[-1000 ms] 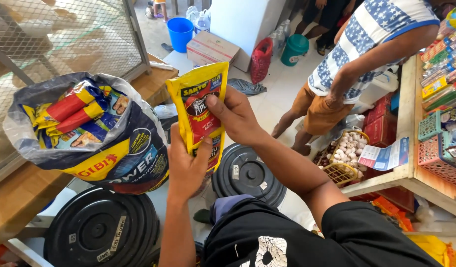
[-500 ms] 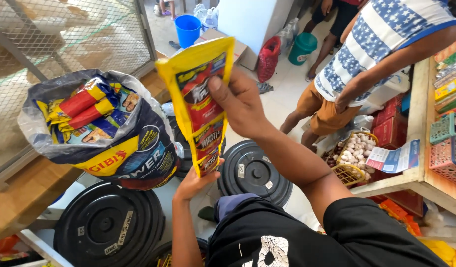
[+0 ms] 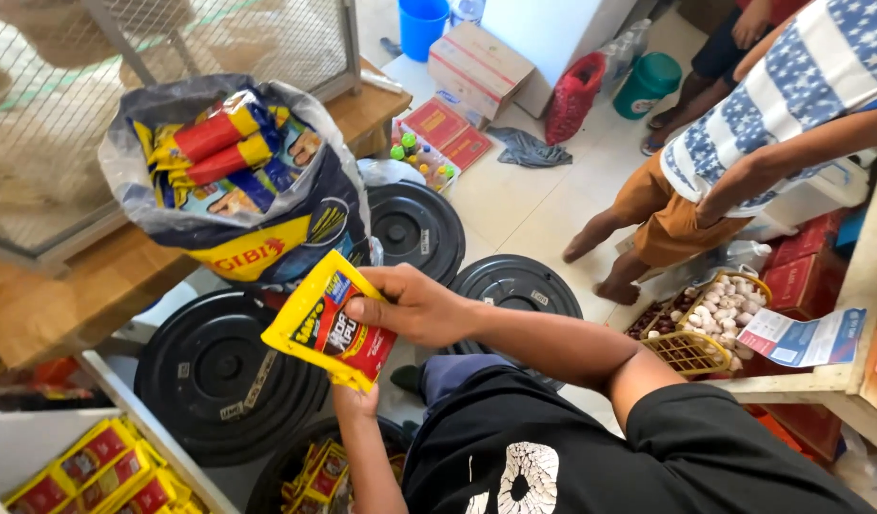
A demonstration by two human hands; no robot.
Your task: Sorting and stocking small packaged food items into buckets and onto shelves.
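The right hand point(image 3: 414, 306) pinches a strip of yellow and red sachets point(image 3: 326, 324) by its upper edge, thumb on the near face and fingers curled over the top, so the strip hangs tilted in front of the person's chest. The left hand point(image 3: 355, 400) comes up from below and meets the strip's lower end; most of that hand is hidden behind the packets, so it seems to be gripping them, though how tightly the fingers close cannot be made out. Just behind the strip a large plastic sack point(image 3: 238, 181) stands open on the wooden bench point(image 3: 86, 286), stuffed with red and yellow snack packs (its mouth gapes toward the camera). Black round bin lids point(image 3: 224, 371) lie on the floor below the hands, one directly under the strip and two more further out. At lower left a white shelf point(image 3: 39, 443) holds more yellow sachets point(image 3: 100, 471) of the same kind. To the right another person point(image 3: 743, 162) in a striped shirt and orange shorts stands beside a yellow basket of garlic point(image 3: 709, 319).
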